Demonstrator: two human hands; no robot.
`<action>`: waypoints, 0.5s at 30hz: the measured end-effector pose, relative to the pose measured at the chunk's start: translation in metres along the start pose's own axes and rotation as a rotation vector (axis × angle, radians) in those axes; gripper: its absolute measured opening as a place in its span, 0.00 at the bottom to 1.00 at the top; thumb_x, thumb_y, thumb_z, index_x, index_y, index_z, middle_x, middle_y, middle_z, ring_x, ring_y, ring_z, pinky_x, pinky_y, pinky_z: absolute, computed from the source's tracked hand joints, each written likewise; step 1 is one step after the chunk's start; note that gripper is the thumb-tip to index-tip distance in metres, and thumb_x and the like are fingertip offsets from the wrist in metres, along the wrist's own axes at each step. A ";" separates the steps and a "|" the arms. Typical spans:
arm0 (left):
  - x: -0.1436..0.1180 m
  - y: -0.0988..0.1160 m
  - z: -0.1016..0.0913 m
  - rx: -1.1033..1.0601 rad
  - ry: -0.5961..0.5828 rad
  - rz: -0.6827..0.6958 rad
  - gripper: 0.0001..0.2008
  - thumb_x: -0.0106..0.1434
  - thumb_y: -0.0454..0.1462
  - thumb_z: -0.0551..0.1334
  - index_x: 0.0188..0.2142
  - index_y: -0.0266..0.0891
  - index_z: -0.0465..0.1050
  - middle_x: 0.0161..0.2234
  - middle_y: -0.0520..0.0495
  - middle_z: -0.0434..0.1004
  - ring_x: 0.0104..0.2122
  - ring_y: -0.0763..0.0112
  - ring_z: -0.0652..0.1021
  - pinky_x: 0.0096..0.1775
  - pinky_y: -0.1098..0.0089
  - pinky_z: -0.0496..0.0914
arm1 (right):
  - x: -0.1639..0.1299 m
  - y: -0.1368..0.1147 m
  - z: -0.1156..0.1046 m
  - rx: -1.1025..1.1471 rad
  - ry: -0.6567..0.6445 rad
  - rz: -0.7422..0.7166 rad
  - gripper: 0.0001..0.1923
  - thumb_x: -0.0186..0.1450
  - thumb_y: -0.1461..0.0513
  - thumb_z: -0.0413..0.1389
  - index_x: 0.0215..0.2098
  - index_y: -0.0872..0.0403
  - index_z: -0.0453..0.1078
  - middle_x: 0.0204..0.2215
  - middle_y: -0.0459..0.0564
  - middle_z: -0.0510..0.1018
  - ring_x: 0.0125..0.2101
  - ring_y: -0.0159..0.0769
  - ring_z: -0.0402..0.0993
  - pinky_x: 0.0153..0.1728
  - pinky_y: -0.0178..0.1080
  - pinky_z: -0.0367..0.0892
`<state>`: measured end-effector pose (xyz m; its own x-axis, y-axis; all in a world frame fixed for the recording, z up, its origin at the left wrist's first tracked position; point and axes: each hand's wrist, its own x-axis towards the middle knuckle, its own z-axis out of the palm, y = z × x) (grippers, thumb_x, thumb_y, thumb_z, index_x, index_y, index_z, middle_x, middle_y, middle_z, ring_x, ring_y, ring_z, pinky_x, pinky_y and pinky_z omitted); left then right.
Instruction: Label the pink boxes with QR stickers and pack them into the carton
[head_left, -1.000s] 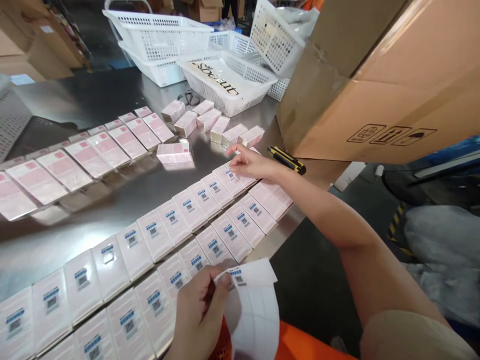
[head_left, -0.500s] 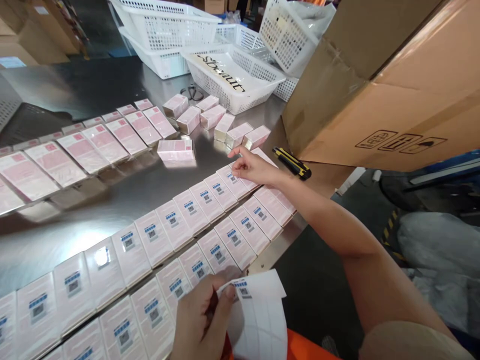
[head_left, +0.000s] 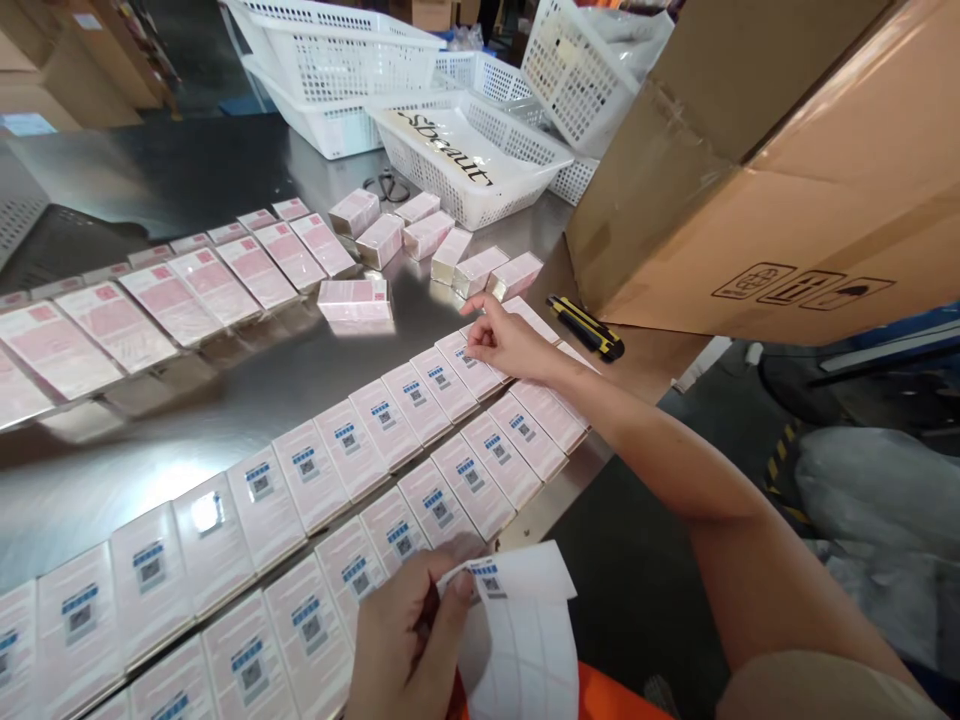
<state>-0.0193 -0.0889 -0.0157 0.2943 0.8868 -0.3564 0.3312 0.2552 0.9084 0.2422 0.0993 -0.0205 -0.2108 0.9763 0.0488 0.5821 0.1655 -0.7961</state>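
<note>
- The right hand (head_left: pixel 514 343) rests at the far end of the two rows of pink boxes (head_left: pixel 420 405) on the steel tabletop (head_left: pixel 225 400). Its fingers are bent and pressed together on the last box of the upper row, where a sticker seems to sit under them; the sticker itself cannot be seen.
- The left hand (head_left: pixel 409 645) pinches the label sheet (head_left: pixel 517 630) between thumb and forefinger, low at the near edge of the tabletop. Only one printed label (head_left: pixel 486 580) remains at the top corner of the sheet.
- Possible trouble: if the right fingers lift too early or slide, the sticker may sit crooked or wrinkle, because the boxes lie loose and touch each other. One pushed box could move its neighbours out of line.
- The boxes of the lower row lie just at the tabletop edge, so the forearm above them could knock one down.
- The utility knife (head_left: pixel 586 327) lies near the right hand, beside the big cardboard carton (head_left: pixel 750 170); a careless reach may touch it.
- Compared with half a second before, the right hand stays at the same box, its fingers a little more curled. The left hand and sheet have hardly moved.
</note>
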 end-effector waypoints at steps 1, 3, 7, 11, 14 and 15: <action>0.000 0.000 0.000 -0.007 -0.002 0.000 0.21 0.66 0.55 0.58 0.29 0.42 0.74 0.26 0.50 0.77 0.26 0.69 0.71 0.28 0.70 0.58 | 0.000 -0.001 0.001 -0.046 0.025 0.004 0.27 0.60 0.65 0.58 0.56 0.52 0.57 0.29 0.41 0.73 0.29 0.33 0.69 0.37 0.38 0.64; 0.000 0.000 0.001 -0.024 -0.011 0.001 0.21 0.66 0.55 0.58 0.29 0.42 0.74 0.27 0.49 0.77 0.27 0.68 0.72 0.29 0.70 0.59 | 0.001 -0.002 0.000 -0.161 0.126 -0.002 0.33 0.57 0.65 0.61 0.58 0.52 0.56 0.38 0.47 0.74 0.38 0.38 0.70 0.43 0.42 0.66; 0.002 0.003 0.001 -0.037 0.001 -0.007 0.20 0.67 0.54 0.58 0.32 0.42 0.77 0.29 0.50 0.79 0.28 0.68 0.73 0.30 0.70 0.60 | -0.004 -0.015 -0.006 -0.197 0.299 0.030 0.47 0.46 0.62 0.72 0.60 0.54 0.57 0.51 0.56 0.67 0.47 0.45 0.67 0.50 0.48 0.65; 0.003 0.008 0.000 -0.114 0.012 -0.034 0.19 0.66 0.53 0.60 0.32 0.41 0.77 0.25 0.52 0.76 0.26 0.71 0.70 0.29 0.71 0.61 | -0.050 -0.054 -0.004 0.086 -0.036 -0.012 0.20 0.61 0.54 0.66 0.48 0.54 0.72 0.40 0.49 0.74 0.37 0.36 0.71 0.38 0.38 0.68; 0.003 0.009 0.000 -0.164 0.023 -0.052 0.19 0.66 0.52 0.60 0.29 0.40 0.75 0.24 0.52 0.74 0.23 0.73 0.67 0.27 0.72 0.60 | -0.095 -0.087 0.001 0.055 -0.273 -0.135 0.15 0.61 0.53 0.68 0.42 0.53 0.77 0.36 0.48 0.77 0.37 0.34 0.73 0.37 0.36 0.67; 0.003 0.009 0.000 -0.169 0.023 -0.052 0.19 0.66 0.52 0.61 0.29 0.39 0.75 0.23 0.52 0.73 0.22 0.74 0.66 0.26 0.72 0.59 | -0.107 -0.094 0.003 0.004 -0.294 -0.167 0.15 0.61 0.54 0.68 0.42 0.53 0.78 0.36 0.49 0.78 0.37 0.35 0.73 0.37 0.36 0.67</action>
<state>-0.0157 -0.0836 -0.0085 0.2597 0.8788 -0.4004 0.1898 0.3601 0.9134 0.2078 -0.0213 0.0474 -0.5208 0.8537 0.0026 0.5178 0.3183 -0.7941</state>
